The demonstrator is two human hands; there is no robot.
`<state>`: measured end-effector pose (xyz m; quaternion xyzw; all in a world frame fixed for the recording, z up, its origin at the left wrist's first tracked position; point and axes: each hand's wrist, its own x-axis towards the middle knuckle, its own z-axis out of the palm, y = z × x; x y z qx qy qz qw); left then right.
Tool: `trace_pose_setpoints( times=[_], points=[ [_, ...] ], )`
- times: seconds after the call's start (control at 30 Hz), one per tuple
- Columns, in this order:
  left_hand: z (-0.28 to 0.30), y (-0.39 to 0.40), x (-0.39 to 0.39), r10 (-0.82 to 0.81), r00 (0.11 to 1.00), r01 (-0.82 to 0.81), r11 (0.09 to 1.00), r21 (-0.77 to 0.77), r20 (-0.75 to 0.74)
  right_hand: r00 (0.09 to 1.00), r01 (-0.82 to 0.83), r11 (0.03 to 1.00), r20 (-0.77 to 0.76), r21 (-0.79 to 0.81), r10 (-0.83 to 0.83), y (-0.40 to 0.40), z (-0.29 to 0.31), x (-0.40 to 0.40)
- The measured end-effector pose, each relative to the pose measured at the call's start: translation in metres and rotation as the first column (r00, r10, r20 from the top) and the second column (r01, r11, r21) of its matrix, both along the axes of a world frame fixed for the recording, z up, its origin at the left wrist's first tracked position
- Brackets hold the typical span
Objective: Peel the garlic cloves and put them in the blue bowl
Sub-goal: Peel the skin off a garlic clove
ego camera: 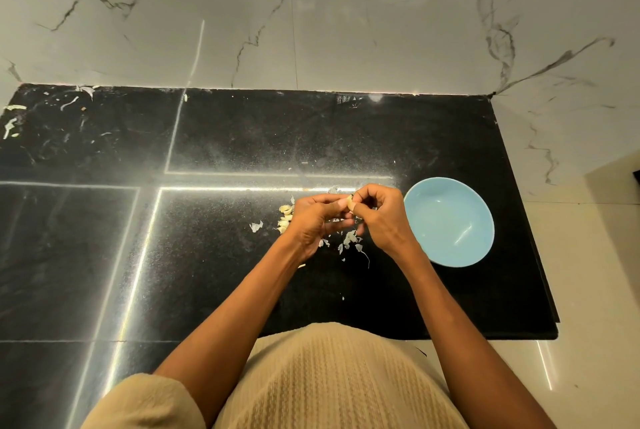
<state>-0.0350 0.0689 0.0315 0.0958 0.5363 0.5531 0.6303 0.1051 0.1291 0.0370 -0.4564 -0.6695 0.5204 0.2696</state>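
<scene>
Item: garlic clove (349, 202), held just left of the blue bowl (449, 222), above the desk (225, 137), so your skins (349, 238) likely drop clear of the bowl. Your left hand (317, 220) and right hand (379, 217) both pinch it, fingers curled. Unpeeled cloves (285, 217) lie farther left; the bowl holds none.

A garlic clove (349, 202) is pinched between the left hand (317, 220) and the right hand (381, 217) above the black counter (225, 137). The blue bowl (449, 222) is set near the counter's right edge. More cloves (285, 217) and peels (349, 239) are scattered under the hands.
</scene>
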Motion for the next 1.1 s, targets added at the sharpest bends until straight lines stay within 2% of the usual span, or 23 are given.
trace_pose_setpoints(
  times=[0.17,0.33,0.5,0.67,0.8,0.93,1.1],
  points=[
    [0.0033,0.0019,0.0053,0.025,0.993,-0.023,1.0,0.02,-0.116,1.0,-0.005,1.0,0.015,0.012,0.005,0.0007,-0.0012,-0.0004],
    [-0.0023,0.0025,0.005,0.02,0.995,-0.021,1.0,-0.005,-0.102,0.998,-0.013,0.996,0.062,0.09,0.008,-0.0007,-0.0025,0.0013],
    [-0.0032,0.0025,0.0061,-0.005,1.0,0.005,1.0,-0.027,0.021,0.995,-0.034,0.98,0.1,0.197,0.014,-0.0025,-0.0047,-0.0019],
    [-0.0012,0.0033,0.0045,0.068,0.982,-0.056,0.996,-0.071,0.174,0.996,-0.02,0.976,0.095,0.217,0.0,-0.0039,-0.0056,-0.0008],
    [-0.0018,0.0036,0.0051,0.11,0.977,-0.093,0.991,-0.099,0.182,0.995,-0.035,0.967,0.1,0.252,0.011,-0.0042,-0.0054,-0.0019],
    [-0.003,0.0031,0.0024,0.12,0.984,-0.11,0.991,-0.077,0.134,0.997,-0.002,0.981,0.074,0.192,-0.012,-0.0038,-0.0087,-0.0013],
    [-0.0043,0.002,0.0039,0.112,0.992,-0.111,0.994,-0.021,0.061,0.996,0.085,0.996,-0.025,0.036,-0.084,-0.0042,-0.0081,-0.0011]
  ],
)
